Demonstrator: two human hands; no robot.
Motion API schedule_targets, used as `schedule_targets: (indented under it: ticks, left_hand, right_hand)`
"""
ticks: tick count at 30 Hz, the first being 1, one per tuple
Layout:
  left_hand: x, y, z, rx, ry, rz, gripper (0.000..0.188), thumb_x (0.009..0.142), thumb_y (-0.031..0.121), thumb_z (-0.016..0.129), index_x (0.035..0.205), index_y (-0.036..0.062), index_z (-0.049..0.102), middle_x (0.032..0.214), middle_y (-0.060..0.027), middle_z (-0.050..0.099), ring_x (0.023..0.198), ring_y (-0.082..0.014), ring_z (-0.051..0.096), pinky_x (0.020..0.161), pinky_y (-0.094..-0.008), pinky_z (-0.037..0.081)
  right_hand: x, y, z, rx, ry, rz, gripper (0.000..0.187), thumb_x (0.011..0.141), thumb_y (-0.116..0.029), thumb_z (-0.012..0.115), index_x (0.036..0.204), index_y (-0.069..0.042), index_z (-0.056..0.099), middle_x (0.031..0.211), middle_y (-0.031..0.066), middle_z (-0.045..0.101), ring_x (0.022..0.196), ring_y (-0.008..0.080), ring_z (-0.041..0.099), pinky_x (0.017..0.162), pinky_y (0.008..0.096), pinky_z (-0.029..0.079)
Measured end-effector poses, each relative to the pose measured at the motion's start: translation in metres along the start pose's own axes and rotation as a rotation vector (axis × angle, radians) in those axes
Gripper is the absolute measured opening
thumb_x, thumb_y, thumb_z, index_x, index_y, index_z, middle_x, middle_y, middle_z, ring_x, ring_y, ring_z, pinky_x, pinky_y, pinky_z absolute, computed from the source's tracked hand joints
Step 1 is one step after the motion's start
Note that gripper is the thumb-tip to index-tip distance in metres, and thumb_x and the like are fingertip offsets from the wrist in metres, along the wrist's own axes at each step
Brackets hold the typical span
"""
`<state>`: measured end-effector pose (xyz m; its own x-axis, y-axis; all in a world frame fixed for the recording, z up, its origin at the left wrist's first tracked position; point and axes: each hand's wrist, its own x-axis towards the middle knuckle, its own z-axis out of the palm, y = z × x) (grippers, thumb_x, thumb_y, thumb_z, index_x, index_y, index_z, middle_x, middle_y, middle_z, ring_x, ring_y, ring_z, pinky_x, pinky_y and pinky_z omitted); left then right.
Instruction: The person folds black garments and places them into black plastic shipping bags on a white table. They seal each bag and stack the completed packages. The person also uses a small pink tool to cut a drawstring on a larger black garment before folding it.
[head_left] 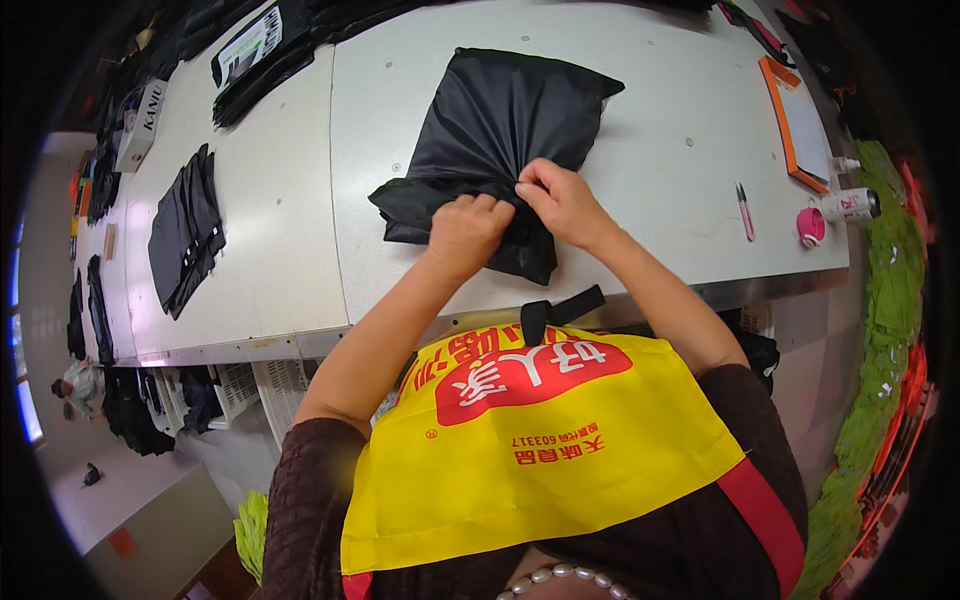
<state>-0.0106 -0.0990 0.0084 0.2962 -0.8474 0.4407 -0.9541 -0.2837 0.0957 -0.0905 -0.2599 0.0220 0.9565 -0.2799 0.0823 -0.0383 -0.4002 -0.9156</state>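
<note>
A bundle of black, slightly shiny cloth [500,110] lies on the white table in front of me, its folds drawn together toward my hands. My left hand [469,235] is closed on the gathered cloth at its near side. Close beside it, my right hand [562,203] pinches the same cloth between thumb and fingers. A loose part of the cloth hangs down below both hands near the table's front edge. What lies inside the folds, if anything, is hidden.
Left on the white table [270,210] lies a black fabric stack [187,233]; a packaged black stack [262,65] sits farther back. Right are thread snips [745,212], a pink tape roll [810,227], a bottle [851,205] and an orange clipboard [795,125]. Green cloth [893,290] lies beyond.
</note>
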Motion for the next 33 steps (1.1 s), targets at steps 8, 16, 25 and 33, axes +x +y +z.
schedule_targets:
  ticks: [8, 16, 25, 33]
  left_hand:
    - [0.007, -0.014, 0.027, -0.146, -0.085, -0.155, 0.013, 0.059, 0.017, 0.071, 0.058, 0.0090, 0.061, 0.062, -0.0088, 0.060, 0.065, -0.0261, 0.060, 0.058, -0.0362, 0.048]
    - [-0.006, -0.016, -0.013, -0.124, -0.022, 0.052, 0.030, 0.072, 0.017, 0.069, 0.099, 0.0057, 0.063, 0.102, -0.0135, 0.059, 0.101, -0.0308, 0.053, 0.090, -0.0408, 0.041]
    - [-0.117, -0.015, -0.002, -1.281, 0.179, -1.282, 0.029, 0.088, 0.008, 0.055, 0.114, -0.0024, 0.052, 0.107, -0.0139, 0.058, 0.090, -0.0190, 0.063, 0.074, -0.0283, 0.054]
    - [-0.083, -0.013, 0.009, -1.656, -0.218, -1.411, 0.035, 0.091, 0.030, 0.054, 0.107, -0.0014, 0.055, 0.089, -0.0134, 0.063, 0.076, -0.0198, 0.066, 0.061, -0.0291, 0.056]
  right_hand:
    - [-0.018, 0.002, 0.011, -0.192, -0.067, -0.130, 0.018, 0.081, -0.010, 0.059, 0.095, -0.003, 0.049, 0.077, 0.0126, 0.056, 0.073, 0.0319, 0.056, 0.066, 0.0395, 0.045]
    - [-0.015, 0.006, 0.001, -0.496, -0.111, -0.131, 0.023, 0.079, -0.007, 0.056, 0.101, -0.006, 0.050, 0.083, 0.0125, 0.058, 0.083, 0.0292, 0.059, 0.073, 0.0398, 0.047]
    - [-0.051, -0.045, 0.057, -0.818, -0.211, -0.337, 0.052, 0.066, -0.020, 0.073, 0.112, -0.007, 0.052, 0.097, 0.0109, 0.055, 0.090, 0.0276, 0.054, 0.077, 0.0368, 0.047]
    - [-0.029, -0.023, 0.048, -0.805, -0.164, -0.310, 0.039, 0.072, -0.003, 0.062, 0.109, -0.011, 0.058, 0.087, 0.0116, 0.056, 0.083, 0.0310, 0.058, 0.068, 0.0391, 0.051]
